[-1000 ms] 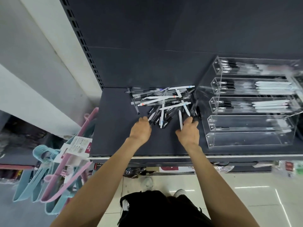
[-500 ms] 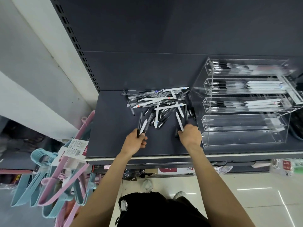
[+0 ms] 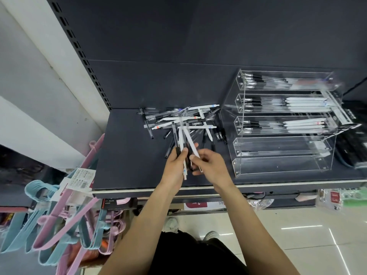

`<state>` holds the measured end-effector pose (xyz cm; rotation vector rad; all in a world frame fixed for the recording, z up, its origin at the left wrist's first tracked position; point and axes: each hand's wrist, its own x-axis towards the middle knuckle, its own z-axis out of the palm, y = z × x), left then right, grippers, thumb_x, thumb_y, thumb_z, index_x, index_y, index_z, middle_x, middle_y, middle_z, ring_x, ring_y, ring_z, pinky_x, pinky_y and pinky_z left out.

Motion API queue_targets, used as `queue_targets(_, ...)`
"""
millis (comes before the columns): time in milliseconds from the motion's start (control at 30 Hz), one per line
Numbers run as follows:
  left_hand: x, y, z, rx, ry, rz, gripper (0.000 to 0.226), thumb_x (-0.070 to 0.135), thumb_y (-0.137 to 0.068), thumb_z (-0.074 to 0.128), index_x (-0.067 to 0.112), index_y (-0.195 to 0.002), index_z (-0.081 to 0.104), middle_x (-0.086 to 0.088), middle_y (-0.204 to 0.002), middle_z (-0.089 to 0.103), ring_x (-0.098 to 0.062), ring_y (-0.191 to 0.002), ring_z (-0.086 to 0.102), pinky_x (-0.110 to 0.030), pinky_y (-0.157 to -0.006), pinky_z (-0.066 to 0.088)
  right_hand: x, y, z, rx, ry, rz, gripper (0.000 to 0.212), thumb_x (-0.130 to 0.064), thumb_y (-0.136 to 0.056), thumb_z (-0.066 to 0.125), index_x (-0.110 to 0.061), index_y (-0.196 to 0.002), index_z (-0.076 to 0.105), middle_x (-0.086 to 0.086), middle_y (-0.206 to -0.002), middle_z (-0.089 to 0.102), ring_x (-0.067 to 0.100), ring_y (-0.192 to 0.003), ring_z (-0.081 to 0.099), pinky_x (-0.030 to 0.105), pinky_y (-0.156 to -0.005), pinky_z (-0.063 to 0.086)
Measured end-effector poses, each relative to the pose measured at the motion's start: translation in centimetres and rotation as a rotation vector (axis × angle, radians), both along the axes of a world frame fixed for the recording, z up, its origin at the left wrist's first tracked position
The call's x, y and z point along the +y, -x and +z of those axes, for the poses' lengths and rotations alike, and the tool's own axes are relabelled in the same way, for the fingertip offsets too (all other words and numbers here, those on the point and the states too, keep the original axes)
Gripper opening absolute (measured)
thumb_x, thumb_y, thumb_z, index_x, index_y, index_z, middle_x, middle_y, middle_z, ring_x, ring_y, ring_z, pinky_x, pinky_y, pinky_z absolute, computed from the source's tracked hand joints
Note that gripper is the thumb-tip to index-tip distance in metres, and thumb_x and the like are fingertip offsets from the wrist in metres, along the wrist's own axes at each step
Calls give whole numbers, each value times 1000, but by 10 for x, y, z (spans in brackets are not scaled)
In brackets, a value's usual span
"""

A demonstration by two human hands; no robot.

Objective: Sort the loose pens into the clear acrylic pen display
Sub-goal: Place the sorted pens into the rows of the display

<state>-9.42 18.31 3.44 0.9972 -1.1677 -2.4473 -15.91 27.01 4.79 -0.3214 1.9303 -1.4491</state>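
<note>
Pens (image 3: 183, 144) are gripped in a small bunch by the left hand (image 3: 175, 165) near the shelf's (image 3: 127, 155) front edge, while the right hand (image 3: 210, 165) pinches one. Gathering seems underway; beyond, the pile (image 3: 178, 122) waits, and the display (image 3: 282, 124) at right must be reached next.

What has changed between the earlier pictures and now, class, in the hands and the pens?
The left hand and right hand have drawn back from the pile of loose pens and come together. The left hand now grips a bunch of pens, gathered from the pile; the right hand pinches a white pen against that bunch. The clear acrylic pen display and its filled tiers look unchanged, as do the hangers.
</note>
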Motion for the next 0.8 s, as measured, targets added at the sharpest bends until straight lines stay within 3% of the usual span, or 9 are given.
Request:
queue_targets(167, 2, -5, 5, 89, 4, 107, 25, 11, -100, 43, 7, -120, 57, -3, -112, 70, -14, -103, 67, -24, -77, 55, 4, -3, 1, 330, -132, 16, 9, -25, -87, 66, -16, -86, 67, -2, -67, 63, 13, -60, 62, 30, -59, 57)
queue_targets(267, 6, -10, 7, 87, 22, 150, 23, 9, -99, 46, 10, -117, 59, 1, -107, 72, -12, -103, 66, -22, -81, 54, 6, -9, -2, 637, -281, 28, 18, -38, -85, 65, -21, -82, 70, -6, -66, 55, 13, -59, 54, 28, -59, 45)
queue_targets(400, 11, -13, 6, 51, -9, 201, 20, 11, -97, 50, 12, -112, 62, -4, -103, 69, -17, -100, 64, -33, -92, 51, 4, -14, 0, 638, -187, -16, 18, -36, -80, 72, -22, -88, 64, -12, -61, 55, 6, -55, 54, 20, -55, 44)
queue_targets(533, 16, -15, 2, 29, -93, 178, 19, 15, -98, 49, 19, -108, 65, 1, -103, 70, -10, -96, 66, -28, -88, 52, 3, -15, 2, 670, -174, -44, 24, -34, -76, 76, -24, -82, 55, -15, -63, 59, 1, -57, 57, 11, -55, 45)
queue_targets(667, 20, -13, -2, 1, -124, 171, 21, 13, -98, 50, 12, -115, 61, -6, -107, 69, -17, -106, 63, -33, -97, 47, 7, -11, -3, 819, -151, -3, 16, -29, -78, 75, -18, -85, 66, -8, -72, 66, 5, -62, 60, 24, -59, 52)
queue_targets(800, 32, -4, -1, 27, -117, 191, 27, 8, -98, 46, 10, -122, 58, -3, -113, 70, -13, -102, 64, -29, -91, 50, 20, -6, -8, 948, -184, 45, 13, -26, -80, 74, -18, -90, 70, -6, -79, 67, 12, -69, 60, 27, -55, 50)
